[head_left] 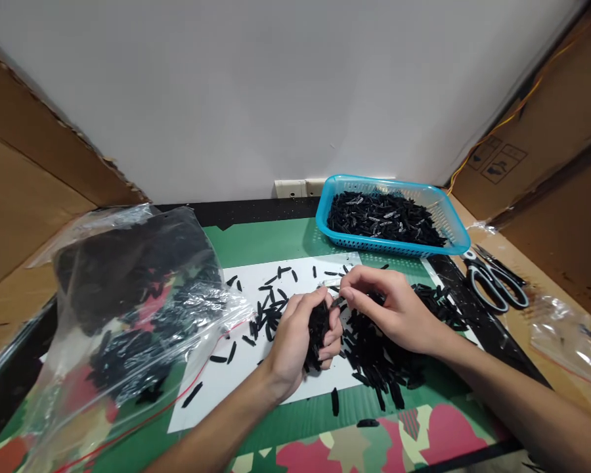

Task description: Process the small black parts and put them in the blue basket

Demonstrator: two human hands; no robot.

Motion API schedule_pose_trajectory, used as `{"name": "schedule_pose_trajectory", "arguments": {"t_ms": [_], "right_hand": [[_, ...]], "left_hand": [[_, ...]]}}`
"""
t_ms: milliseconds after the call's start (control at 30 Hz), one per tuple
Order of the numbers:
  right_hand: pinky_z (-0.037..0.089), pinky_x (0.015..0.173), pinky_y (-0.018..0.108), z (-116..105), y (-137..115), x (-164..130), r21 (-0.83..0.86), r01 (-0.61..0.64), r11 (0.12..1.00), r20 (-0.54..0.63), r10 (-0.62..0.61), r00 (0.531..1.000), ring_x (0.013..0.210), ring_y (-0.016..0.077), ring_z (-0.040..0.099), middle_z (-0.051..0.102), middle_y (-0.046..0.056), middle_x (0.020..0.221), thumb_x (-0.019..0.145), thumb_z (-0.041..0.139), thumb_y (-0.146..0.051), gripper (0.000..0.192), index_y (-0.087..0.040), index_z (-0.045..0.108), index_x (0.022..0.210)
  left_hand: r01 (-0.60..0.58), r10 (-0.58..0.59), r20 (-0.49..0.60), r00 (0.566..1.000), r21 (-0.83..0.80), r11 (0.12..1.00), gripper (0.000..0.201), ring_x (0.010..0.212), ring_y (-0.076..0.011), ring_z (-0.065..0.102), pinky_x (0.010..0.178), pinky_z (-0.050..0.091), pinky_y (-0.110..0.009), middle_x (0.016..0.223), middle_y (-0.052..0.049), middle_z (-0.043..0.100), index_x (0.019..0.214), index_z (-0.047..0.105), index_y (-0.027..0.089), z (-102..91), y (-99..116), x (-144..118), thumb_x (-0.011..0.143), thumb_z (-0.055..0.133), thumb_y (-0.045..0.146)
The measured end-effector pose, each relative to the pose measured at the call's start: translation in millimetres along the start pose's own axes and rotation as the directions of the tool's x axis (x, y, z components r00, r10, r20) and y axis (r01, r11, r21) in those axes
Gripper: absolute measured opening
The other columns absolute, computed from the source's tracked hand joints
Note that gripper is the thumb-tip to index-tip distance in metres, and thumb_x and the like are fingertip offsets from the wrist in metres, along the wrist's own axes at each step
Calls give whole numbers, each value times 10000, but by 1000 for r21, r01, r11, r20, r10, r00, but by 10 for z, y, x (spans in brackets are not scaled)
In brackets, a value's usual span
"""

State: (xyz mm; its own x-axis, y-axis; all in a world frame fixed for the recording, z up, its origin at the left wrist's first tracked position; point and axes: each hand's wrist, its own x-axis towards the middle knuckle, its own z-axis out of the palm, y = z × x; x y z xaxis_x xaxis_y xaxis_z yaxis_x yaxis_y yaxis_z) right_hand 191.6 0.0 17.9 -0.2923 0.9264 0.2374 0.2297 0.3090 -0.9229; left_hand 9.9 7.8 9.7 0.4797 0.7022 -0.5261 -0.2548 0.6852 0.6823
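Note:
My left hand [300, 335] is curled around a bunch of small flat black strips [316, 332] above a white sheet of paper [295, 389]. Close beside it, the thumb and fingers of my right hand [381, 302] pinch one dark strip [339, 301] at the top of the bunch. Below my right hand lies a loose heap of the same black strips [379, 358], partly covered by the hand. More single strips [270, 309] are scattered over the paper to the left of my hands.
A blue plastic basket [394, 246] full of black pieces stands at the back right. A clear zip bag [138, 368] of black pieces lies at left. Scissors [495, 282] and a small clear bag [564, 338] lie at right. A wall [236, 98] and cardboard panels [536, 138] enclose the table.

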Motion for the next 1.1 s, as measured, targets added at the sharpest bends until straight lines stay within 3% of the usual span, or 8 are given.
{"name": "schedule_pose_trajectory", "arguments": {"t_ms": [133,300,633,1100], "right_hand": [[403,623,239,4,76,2,8,7,1000,-73,-6,997,673,111,516,602,-23,772,1046,583,-230,155,-179,640,911],[428,655,235,45,131,-6,-50,38,998,-79,-42,996,693,109,542,628,-15,813,1032,595,-199,104,-179,646,944],[469,694,239,36,167,-9,-38,71,997,-46,-73,996,738,122,585,677,7,874,1008,636,-210,49,-181,673,994],[478,709,249,74,209,-28,-72,95,993,-100,-102,990,752,128,632,719,10,881,1018,651,-207,64,-187,695,975]], "left_hand": [[-11,11,45,999,3,1000,416,371,-69,329,343,258,-171,497,54,434,672,529,188,-37,1,0,936,599,501],[-30,30,95,995,-2,1000,438,376,-68,332,348,268,-171,499,49,430,643,541,175,-52,-10,6,948,590,486],[-59,61,83,995,-28,998,381,378,-74,330,352,262,-178,501,47,444,649,542,176,-45,-6,-10,943,593,413],[-103,102,82,991,-1,995,421,378,-75,340,363,270,-178,498,39,432,630,539,172,-67,18,6,965,535,428]]}}
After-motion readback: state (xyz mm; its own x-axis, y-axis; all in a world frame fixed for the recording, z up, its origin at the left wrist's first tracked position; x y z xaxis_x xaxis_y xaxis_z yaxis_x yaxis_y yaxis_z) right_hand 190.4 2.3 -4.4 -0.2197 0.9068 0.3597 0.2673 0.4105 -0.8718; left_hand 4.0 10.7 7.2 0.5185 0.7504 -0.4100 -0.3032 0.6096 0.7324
